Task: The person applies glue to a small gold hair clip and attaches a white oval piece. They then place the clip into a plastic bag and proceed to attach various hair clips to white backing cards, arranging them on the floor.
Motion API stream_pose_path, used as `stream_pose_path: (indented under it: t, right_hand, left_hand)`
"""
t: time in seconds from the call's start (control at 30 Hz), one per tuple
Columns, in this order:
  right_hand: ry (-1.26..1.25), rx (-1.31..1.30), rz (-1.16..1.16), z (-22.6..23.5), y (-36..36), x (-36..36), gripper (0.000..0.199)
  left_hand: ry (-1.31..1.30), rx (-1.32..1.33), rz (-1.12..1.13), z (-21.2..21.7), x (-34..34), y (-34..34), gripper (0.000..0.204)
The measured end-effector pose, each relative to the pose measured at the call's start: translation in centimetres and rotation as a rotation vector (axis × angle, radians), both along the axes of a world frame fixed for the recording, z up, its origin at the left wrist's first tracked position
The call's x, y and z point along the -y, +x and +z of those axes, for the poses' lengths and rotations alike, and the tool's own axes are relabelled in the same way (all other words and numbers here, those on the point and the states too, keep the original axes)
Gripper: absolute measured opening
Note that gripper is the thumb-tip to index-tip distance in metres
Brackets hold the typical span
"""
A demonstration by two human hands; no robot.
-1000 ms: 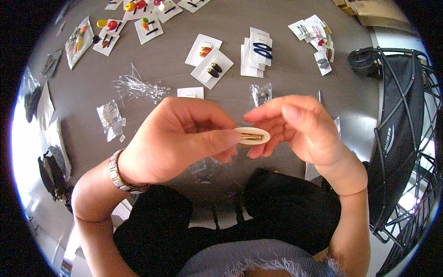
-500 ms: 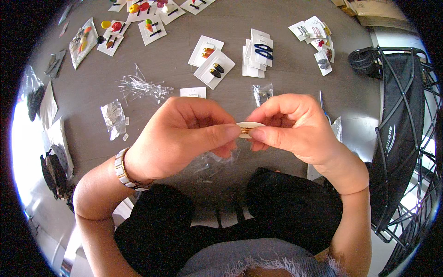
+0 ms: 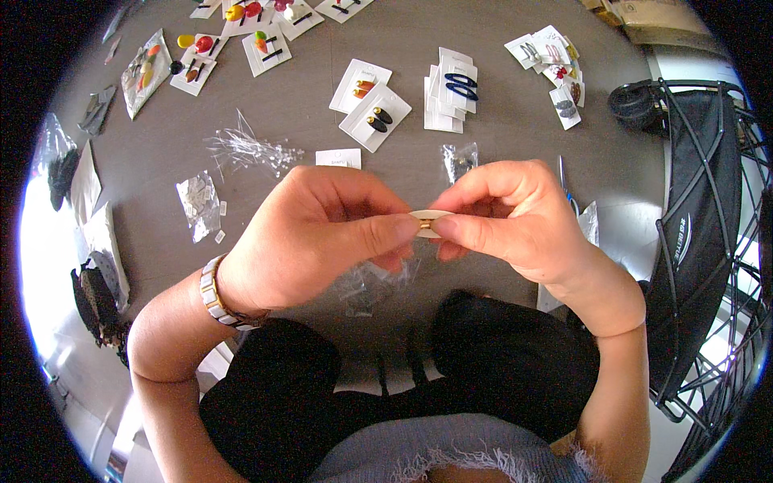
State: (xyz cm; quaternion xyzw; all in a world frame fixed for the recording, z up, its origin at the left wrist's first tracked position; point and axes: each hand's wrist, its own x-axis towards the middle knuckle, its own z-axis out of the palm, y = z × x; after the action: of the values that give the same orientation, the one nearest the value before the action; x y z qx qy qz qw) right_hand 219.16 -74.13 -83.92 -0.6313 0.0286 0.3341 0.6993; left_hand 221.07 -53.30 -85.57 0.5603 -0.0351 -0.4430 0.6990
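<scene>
Between my two hands is a small cream oval piece with a gold-coloured middle, which looks like a hair clip (image 3: 436, 215). My left hand (image 3: 322, 221) pinches its left end between thumb and fingers. At the other end my right hand (image 3: 507, 217) grips it the same way, the thumbtips almost meeting over the gold part. Fingers hide most of its underside. Just beyond my hands lie a white card (image 3: 338, 158) and a small clear bag with dark contents (image 3: 459, 163). Below my hands, a crumpled clear plastic bag (image 3: 362, 290) rests on the table.
Farther off are carded black clips (image 3: 375, 118), orange clips (image 3: 362, 88) and navy clips (image 3: 460, 86). Loose clear plastic fasteners (image 3: 250, 149) and a bag of white tags (image 3: 198, 205) lie left. Scissors (image 3: 568, 193) are right, before a black folding frame (image 3: 700, 169).
Both hands stay pinched on the hair clip, with only a slight shift of the fingers. The things on the table stay put; the view moves a little.
</scene>
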Motion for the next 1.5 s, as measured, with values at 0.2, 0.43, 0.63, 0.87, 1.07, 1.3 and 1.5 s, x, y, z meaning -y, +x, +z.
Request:
stream_pose_path:
  t: [0.2, 0.43, 0.63, 0.87, 1.07, 1.3, 1.5]
  right_hand:
    - [0.011, 0.000, -0.006, -0.3, -0.1, 0.0, 0.013]
    - [-0.007, -0.007, -0.003, -0.6, -0.1, 0.0, 0.013]
    - [-0.008, -0.028, 0.017, -1.3, 0.0, 0.2, 0.022]
    - [-0.044, -0.066, 0.083, -3.7, 0.4, 0.6, 0.047]
    - [0.486, -0.121, 0.067, -3.8, -0.1, -0.1, 0.050]
    - [0.437, -0.084, 0.117, -2.5, -0.1, -1.4, 0.054]
    - [0.373, 0.002, 0.139, -2.6, -0.1, -1.4, 0.056]
  left_hand:
    - [0.003, 0.022, -0.002, -0.2, 0.0, 0.0, 0.016]
    - [-0.010, 0.013, 0.002, -0.4, 0.2, 0.1, 0.016]
    - [0.036, 0.023, 0.006, -1.0, 0.0, 0.3, 0.017]
    - [0.299, -0.056, 0.094, -8.4, -5.3, -1.2, 0.021]
    - [0.686, -0.134, 0.072, -17.5, -10.3, -3.9, 0.022]
    - [0.789, -0.005, -0.089, -20.6, -10.9, -4.1, 0.027]
    - [0.879, 0.101, -0.170, -19.4, -10.4, -3.7, 0.031]
